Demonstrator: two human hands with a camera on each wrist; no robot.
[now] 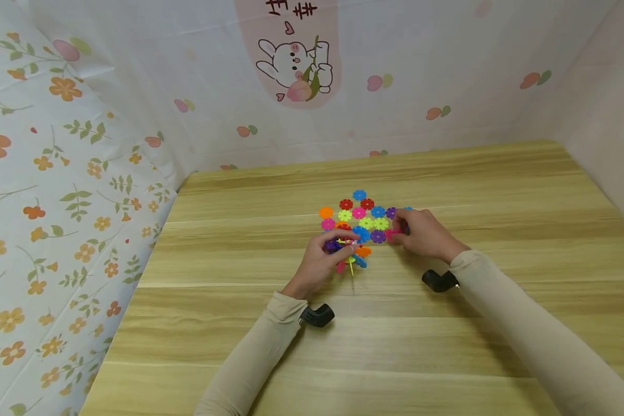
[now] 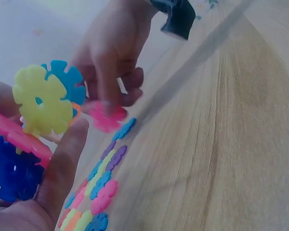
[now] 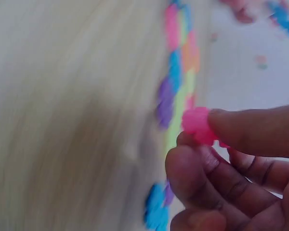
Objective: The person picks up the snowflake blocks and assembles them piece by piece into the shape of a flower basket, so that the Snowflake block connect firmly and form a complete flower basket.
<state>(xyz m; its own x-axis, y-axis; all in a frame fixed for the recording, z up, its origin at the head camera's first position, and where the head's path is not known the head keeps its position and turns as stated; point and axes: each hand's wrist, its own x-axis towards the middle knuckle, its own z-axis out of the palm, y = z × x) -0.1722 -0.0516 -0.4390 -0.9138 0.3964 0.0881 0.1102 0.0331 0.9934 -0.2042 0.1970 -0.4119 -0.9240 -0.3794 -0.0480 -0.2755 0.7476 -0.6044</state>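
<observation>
My left hand holds a cluster of interlocked plastic snowflake discs above the table. In the left wrist view its yellow disc, light blue disc, pink disc and dark blue disc show. Between thumb and fingers, my right hand pinches a single pink snowflake disc, held just over the right end of the loose discs. Those loose discs, among them a yellow-green disc and a purple disc, lie flat in a patch by both hands. My left hand hides part of the patch.
The wood-grain table spreads out around the discs. A patterned cloth hangs behind it, and a floral cloth hangs on the left. Black wrist devices stick out below both hands.
</observation>
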